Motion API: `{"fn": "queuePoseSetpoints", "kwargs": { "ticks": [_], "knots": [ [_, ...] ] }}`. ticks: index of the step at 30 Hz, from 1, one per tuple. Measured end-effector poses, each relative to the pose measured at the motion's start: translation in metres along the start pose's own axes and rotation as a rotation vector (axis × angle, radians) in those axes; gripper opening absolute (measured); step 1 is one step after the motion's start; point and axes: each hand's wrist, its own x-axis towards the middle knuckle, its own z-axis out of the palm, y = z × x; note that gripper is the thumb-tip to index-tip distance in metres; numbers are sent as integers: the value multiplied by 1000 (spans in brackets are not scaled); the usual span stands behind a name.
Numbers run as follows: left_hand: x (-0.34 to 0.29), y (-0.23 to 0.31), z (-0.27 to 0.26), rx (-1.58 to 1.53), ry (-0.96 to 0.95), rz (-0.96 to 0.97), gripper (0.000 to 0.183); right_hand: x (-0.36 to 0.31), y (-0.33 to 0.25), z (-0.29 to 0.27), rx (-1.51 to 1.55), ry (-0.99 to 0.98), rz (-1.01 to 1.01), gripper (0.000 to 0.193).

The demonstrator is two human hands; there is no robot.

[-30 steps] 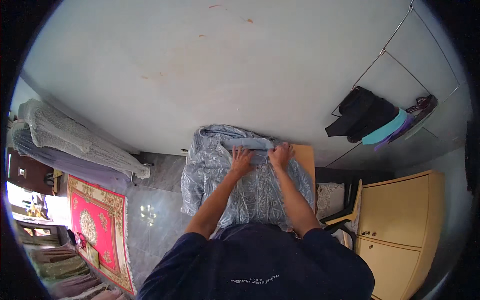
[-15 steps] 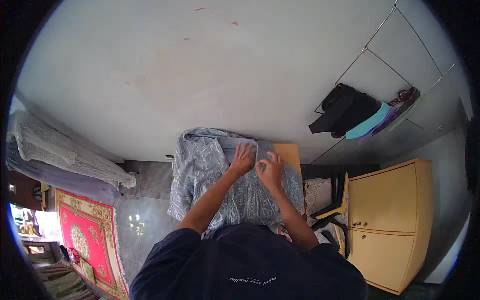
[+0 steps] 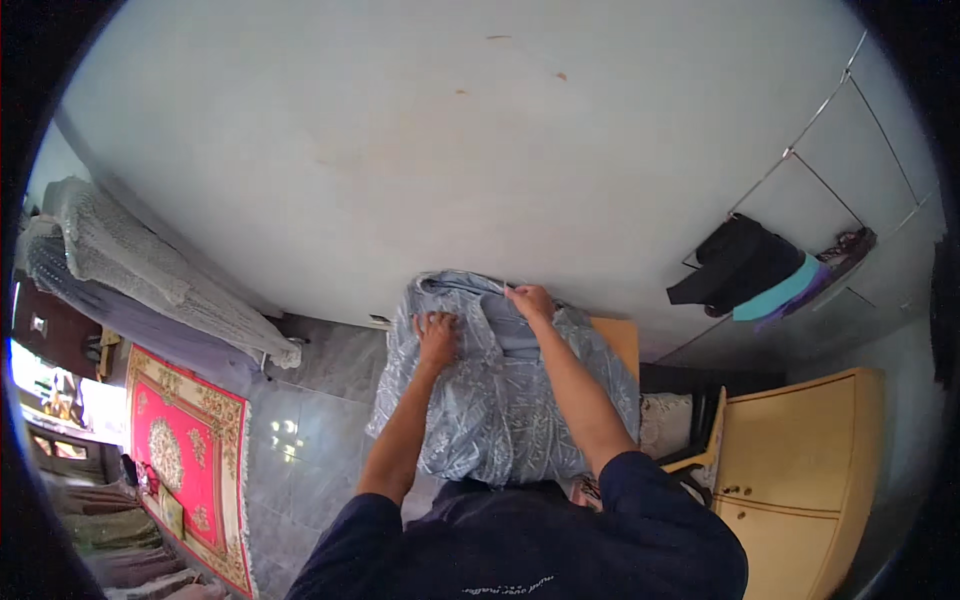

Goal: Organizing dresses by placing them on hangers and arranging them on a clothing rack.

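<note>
A grey-blue garment with a pale leafy pattern lies spread out in front of me, its top end close to the wall. My left hand rests on its left side, fingers spread on the cloth. At the upper right, my right hand is closed in a pinch on an edge of the garment near its neck opening. Plain grey inner cloth shows between the two hands. Beneath the right side, part of a yellow-brown board sticks out.
A pale wall rises behind the garment. To the right stand a dark-framed chair and a yellow cabinet. Dark and turquoise cloths hang from a wire rack. Grey lace fabric hangs at left, above a red patterned rug.
My hands have moved apart: the left went leftward onto the garment's side, the right up to its top edge, where it now pinches the cloth. The whole view has shifted slightly.
</note>
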Motion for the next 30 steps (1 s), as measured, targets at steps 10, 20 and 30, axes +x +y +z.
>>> {"fn": "queuePoseSetpoints", "kwargs": {
  "ticks": [10,20,30],
  "knots": [
    [-3,10,-15,-6,-20,39,42,24,9,10,-23,48,36,42],
    [-19,-9,-29,59,39,89,34,24,-40,57,-236,53,-224,14],
    [-13,26,-27,-46,33,-13,55,13,23,1,144,635,-391,20]
  ]
}}
